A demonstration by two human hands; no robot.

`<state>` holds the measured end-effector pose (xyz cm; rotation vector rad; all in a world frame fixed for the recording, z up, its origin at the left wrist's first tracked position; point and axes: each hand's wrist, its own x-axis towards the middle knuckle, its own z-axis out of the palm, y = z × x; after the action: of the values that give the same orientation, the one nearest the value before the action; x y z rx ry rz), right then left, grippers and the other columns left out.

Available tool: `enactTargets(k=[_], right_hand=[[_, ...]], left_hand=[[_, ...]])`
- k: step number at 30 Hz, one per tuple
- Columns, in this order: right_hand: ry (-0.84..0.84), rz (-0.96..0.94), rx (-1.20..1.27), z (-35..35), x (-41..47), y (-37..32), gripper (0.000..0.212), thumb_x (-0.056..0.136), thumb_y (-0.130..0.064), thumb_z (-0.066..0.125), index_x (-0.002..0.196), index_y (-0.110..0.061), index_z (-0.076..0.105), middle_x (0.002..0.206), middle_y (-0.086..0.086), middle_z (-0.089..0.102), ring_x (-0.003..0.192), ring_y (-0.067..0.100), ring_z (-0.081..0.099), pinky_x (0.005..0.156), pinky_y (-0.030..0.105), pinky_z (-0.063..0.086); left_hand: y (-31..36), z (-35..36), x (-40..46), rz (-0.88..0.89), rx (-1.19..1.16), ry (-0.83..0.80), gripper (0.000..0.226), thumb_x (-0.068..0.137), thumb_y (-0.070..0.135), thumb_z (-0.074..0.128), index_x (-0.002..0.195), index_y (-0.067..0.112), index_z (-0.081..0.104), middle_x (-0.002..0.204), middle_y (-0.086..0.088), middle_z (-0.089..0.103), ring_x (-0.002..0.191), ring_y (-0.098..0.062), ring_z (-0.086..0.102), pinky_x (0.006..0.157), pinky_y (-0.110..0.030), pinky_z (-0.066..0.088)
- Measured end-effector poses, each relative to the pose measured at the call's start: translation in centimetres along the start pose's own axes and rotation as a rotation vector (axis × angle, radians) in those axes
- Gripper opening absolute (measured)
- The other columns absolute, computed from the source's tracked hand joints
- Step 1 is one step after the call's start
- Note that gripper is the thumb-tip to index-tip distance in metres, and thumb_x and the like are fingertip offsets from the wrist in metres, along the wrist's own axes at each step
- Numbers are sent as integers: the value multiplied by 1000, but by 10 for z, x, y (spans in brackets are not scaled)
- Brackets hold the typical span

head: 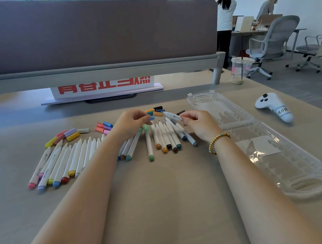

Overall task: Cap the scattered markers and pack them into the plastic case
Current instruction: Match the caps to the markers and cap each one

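A: Head view. State what is obscured.

B: The left forearm crosses the row of uncapped markers point(68, 161) on the bench point(161, 197), hiding several barrels; an exact marker count cannot be given. Two groups show: one fanned left of the arm, one between the hands. Marker tips under the left hand point(132, 123) are concealed.

A: Hand states?

B: Left hand: fingers pinch a light blue cap point(152, 118). Right hand point(198, 123): fingers curled round a white marker point(172, 116), tip pointing toward the cap; cap and tip stand close but apart.

A: Loose caps?

B: Three clusters on the bench: far left point(68, 135), centre point(104, 126), and beyond the hands point(155, 110). Overlap prevents a firm count.

A: Case location?

B: One clear plastic case point(261, 144), open, lies right of the right arm; no markers in it. Its transparent ribs are hard to resolve.

A: Other items?

B: One white controller point(274, 107), one drink cup point(238, 72), one red-lettered sign point(105, 86), partly cut off by the divider.
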<state>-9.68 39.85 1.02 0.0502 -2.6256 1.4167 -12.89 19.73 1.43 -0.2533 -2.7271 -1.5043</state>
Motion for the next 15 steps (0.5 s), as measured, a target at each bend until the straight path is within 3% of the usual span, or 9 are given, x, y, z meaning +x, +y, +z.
enactTargets(k=[2, 5, 8, 15], right_hand=[[13, 7, 10, 0, 0, 0, 26, 97, -20, 49, 118, -15, 63, 95, -3, 61, 80, 4, 51, 63, 10, 36], [36, 7, 14, 1, 1, 0, 27, 97, -21, 48, 119, -14, 61, 93, -5, 59, 84, 6, 54, 62, 9, 35], [62, 8, 18, 1, 2, 0, 27, 97, -21, 47, 119, -13, 61, 91, -4, 58, 73, -2, 49, 59, 8, 33], [83, 3, 17, 3, 3, 1, 27, 98, -22, 47, 119, -13, 62, 93, -3, 60, 75, -1, 50, 58, 7, 33]], left_hand=[[2, 4, 1, 23, 17, 9, 11, 96, 24, 49, 97, 16, 56, 90, 1, 69, 63, -8, 52, 63, -18, 42], [7, 9, 1, 45, 26, 18, 25, 99, 24, 43, 114, 11, 57, 78, 5, 62, 61, -8, 48, 61, -17, 41], [8, 11, 3, -3, -40, 38, 31, 99, 25, 43, 123, 14, 58, 78, 9, 59, 63, -7, 44, 60, -17, 40], [11, 8, 3, -89, -167, -11, 21, 95, 20, 50, 113, 10, 57, 91, 5, 64, 73, -4, 56, 57, -13, 50]])
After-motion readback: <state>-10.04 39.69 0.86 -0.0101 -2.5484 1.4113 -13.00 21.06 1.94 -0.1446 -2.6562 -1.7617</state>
